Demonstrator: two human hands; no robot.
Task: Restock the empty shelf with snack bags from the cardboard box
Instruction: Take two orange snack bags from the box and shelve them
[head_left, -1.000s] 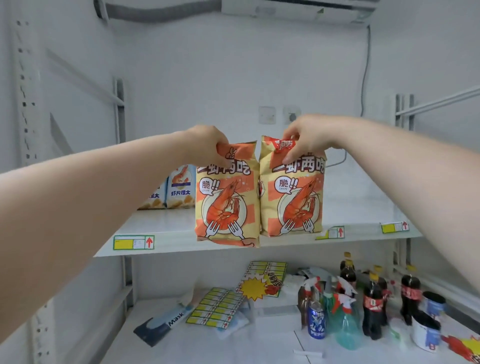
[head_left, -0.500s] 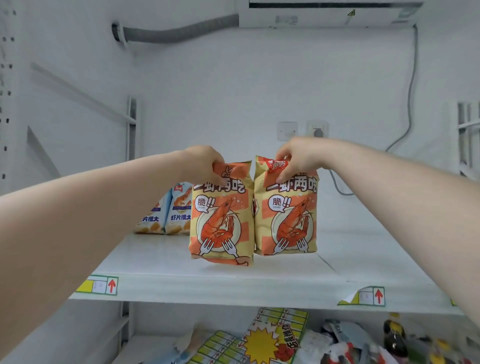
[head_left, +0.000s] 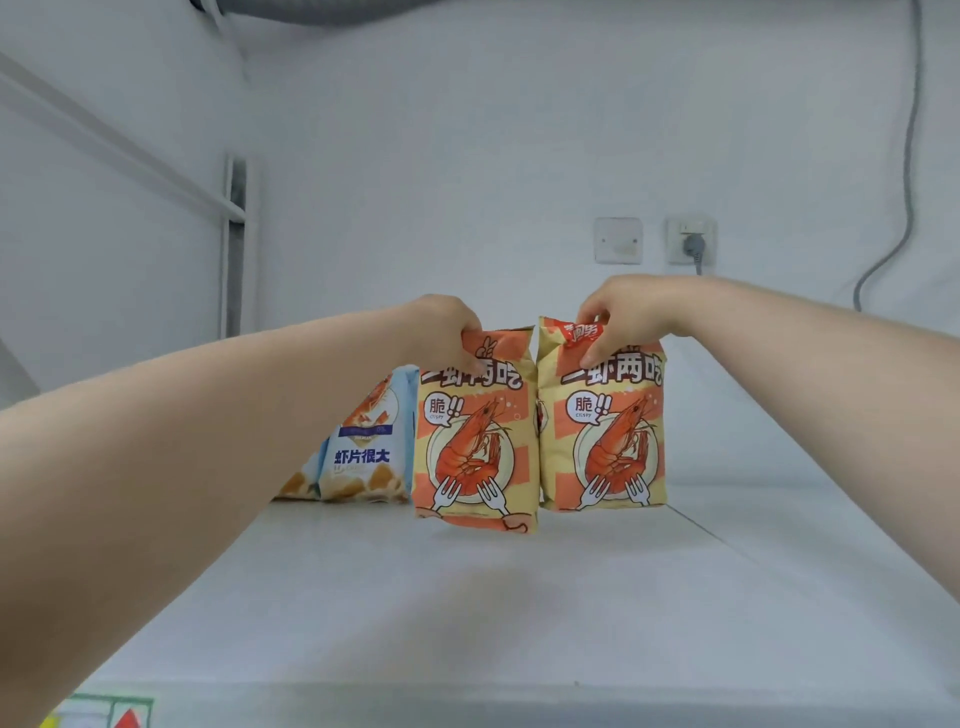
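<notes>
Two orange-and-yellow shrimp snack bags hang upright side by side over the white shelf (head_left: 519, 613). My left hand (head_left: 447, 325) pinches the top edge of the left shrimp bag (head_left: 475, 447), whose bottom hovers just above the shelf surface. My right hand (head_left: 631, 312) pinches the top of the right shrimp bag (head_left: 602, 441), which sits slightly farther back. The two bags almost touch. Behind my left forearm, blue-and-white shrimp chip bags (head_left: 363, 457) stand at the back of the shelf. The cardboard box is out of view.
A white wall closes the shelf at the back, with a switch plate (head_left: 618, 240) and a plugged socket (head_left: 692, 241). A shelf upright (head_left: 235, 249) stands at the back left. A price label (head_left: 104, 713) marks the front edge.
Both hands have carried the two shrimp bags farther in over the shelf and lower toward it. The view has risen, so the lower shelf with its bottles has dropped out of sight.
</notes>
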